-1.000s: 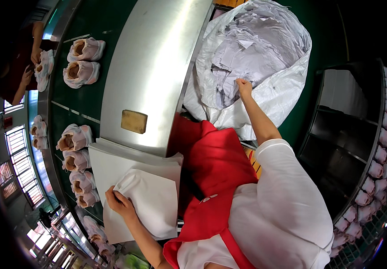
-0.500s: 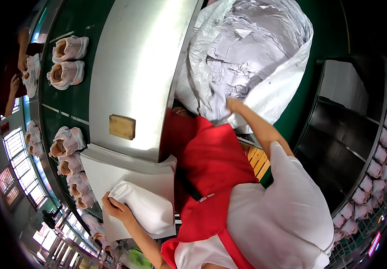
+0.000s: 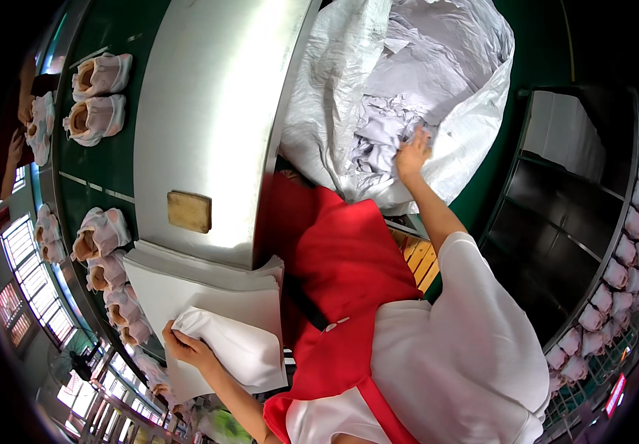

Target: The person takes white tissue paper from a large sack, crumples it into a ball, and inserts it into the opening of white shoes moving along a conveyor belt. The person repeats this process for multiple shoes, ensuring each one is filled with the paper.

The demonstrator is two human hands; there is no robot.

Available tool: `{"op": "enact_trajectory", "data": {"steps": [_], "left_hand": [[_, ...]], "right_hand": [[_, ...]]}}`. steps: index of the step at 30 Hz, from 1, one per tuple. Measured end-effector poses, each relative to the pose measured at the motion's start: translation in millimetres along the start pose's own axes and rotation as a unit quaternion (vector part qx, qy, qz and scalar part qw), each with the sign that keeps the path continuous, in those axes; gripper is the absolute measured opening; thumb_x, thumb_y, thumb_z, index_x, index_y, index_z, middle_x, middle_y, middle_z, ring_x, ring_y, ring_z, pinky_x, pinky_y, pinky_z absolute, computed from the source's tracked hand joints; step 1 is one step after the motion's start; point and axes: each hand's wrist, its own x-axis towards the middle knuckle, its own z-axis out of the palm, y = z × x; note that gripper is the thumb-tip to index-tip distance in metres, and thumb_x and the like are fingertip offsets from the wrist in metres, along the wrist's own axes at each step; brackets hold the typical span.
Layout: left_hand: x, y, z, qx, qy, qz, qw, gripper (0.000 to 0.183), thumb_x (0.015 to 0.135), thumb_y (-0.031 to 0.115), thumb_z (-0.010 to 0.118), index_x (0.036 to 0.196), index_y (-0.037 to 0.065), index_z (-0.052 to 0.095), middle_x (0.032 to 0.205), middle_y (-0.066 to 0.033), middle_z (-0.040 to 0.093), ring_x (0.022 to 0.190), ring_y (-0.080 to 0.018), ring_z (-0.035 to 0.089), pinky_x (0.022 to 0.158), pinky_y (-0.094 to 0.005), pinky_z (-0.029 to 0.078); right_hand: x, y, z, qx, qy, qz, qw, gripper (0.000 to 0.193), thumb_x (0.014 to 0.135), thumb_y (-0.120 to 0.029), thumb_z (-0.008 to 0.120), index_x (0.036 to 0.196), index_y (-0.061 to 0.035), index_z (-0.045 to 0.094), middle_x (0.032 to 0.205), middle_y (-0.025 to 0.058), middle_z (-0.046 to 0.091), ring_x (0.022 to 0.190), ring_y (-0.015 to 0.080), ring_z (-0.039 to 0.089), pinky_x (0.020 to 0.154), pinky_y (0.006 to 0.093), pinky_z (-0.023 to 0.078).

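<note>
My left hand [image 3: 186, 348] is closed on the edge of a curled white paper sheet [image 3: 234, 344], pinching its left end. That sheet lies over a stack of flat white paper [image 3: 201, 277] at the near end of the metal table. My right hand [image 3: 413, 154] is inside the mouth of a big white woven sack [image 3: 475, 140]. Its fingers are spread, and it rests over crumpled white paper [image 3: 378, 140] that fills the sack.
A small tan block [image 3: 189, 212] lies on the metal table [image 3: 208, 96]. Left of it, pale pink shoes [image 3: 97, 118] stand on a green conveyor belt [image 3: 112, 166]. Another person's hands [image 3: 19, 126] hold a shoe beyond. On the right is a dark rack [image 3: 541, 222] beside rows of wrapped shoes [image 3: 615, 274].
My right hand has shifted right and farther into the sack, and its fingers have opened from around crumpled paper. My left hand keeps its grip on the curled sheet.
</note>
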Motion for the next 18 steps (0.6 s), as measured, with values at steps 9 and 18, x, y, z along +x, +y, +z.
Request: {"op": "enact_trajectory", "data": {"steps": [9,18], "left_hand": [[-4,-3,-4,0.002,0.006,0.012,1.0,0.021,0.094,0.007,0.04,0.099,-0.003,0.057,0.089,-0.0141,0.06,0.076,-0.0269,0.056,0.069,-0.0326,0.044],[-6,-12,-9,-0.082,0.023,0.014,0.996,0.02,0.094,0.008,0.042,0.102,-0.003,0.057,0.079,-0.009,0.053,0.065,-0.016,0.045,0.059,-0.0265,0.036]], "right_hand": [[6,55,27,0.063,0.036,-0.022,0.997,0.02,0.081,-0.007,0.053,0.094,0.0001,0.065,0.118,0.0213,0.055,0.113,0.0366,0.05,0.096,0.046,0.038],[-22,-6,-71,0.365,-0.006,0.07,0.928,0.105,0.065,-0.014,0.078,0.144,-0.0005,0.01,0.124,0.0313,0.049,0.112,0.0398,0.051,0.095,0.0382,0.041]]}}
